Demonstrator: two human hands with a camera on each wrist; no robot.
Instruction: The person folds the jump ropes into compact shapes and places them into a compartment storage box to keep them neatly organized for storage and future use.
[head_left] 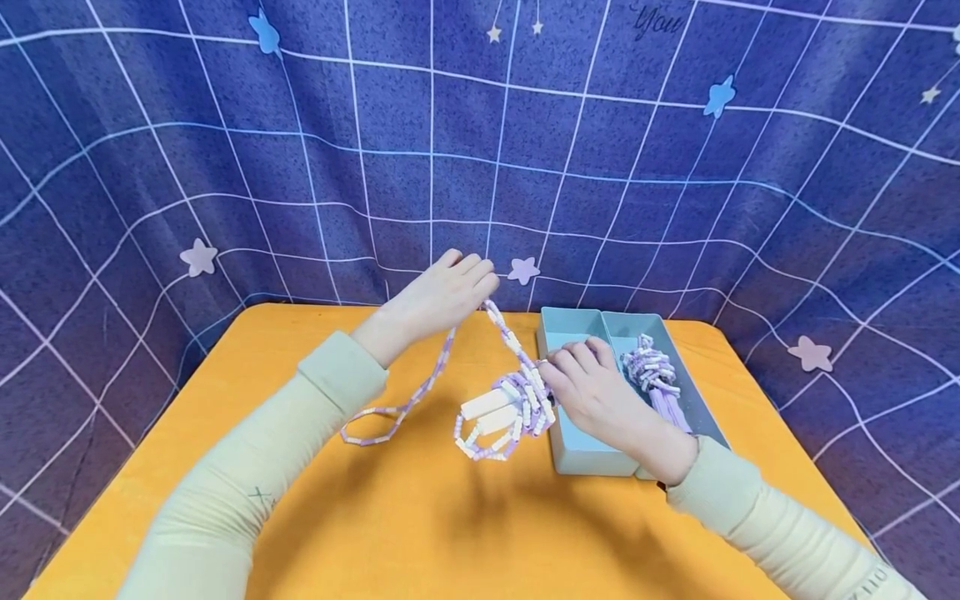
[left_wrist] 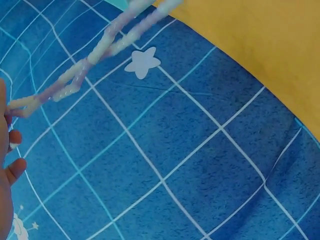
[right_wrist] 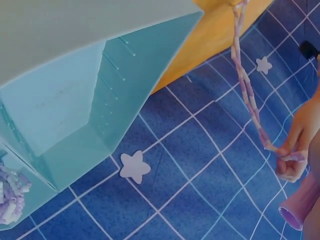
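A beaded jump rope in purple and white hangs between the two hands above the table. Its coiled bundle [head_left: 534,398] has two pale handles [head_left: 489,408] sticking out to the left, and the right hand [head_left: 592,383] grips it just left of the blue-green box. Higher and to the left, the left hand [head_left: 446,292] pinches a doubled length of the beaded rope [head_left: 504,327]; a loose loop [head_left: 375,425] dangles below. The right wrist view shows the open end of a purple handle [right_wrist: 291,212]. Fingers partly hide the bundle.
The blue-green divided box [head_left: 596,462] stands on the orange table [head_left: 405,517] at the right. In its right compartment lies another wound beaded jump rope [head_left: 651,367] with purple handles. A blue grid-patterned curtain [head_left: 390,183] with stars hangs behind the table.
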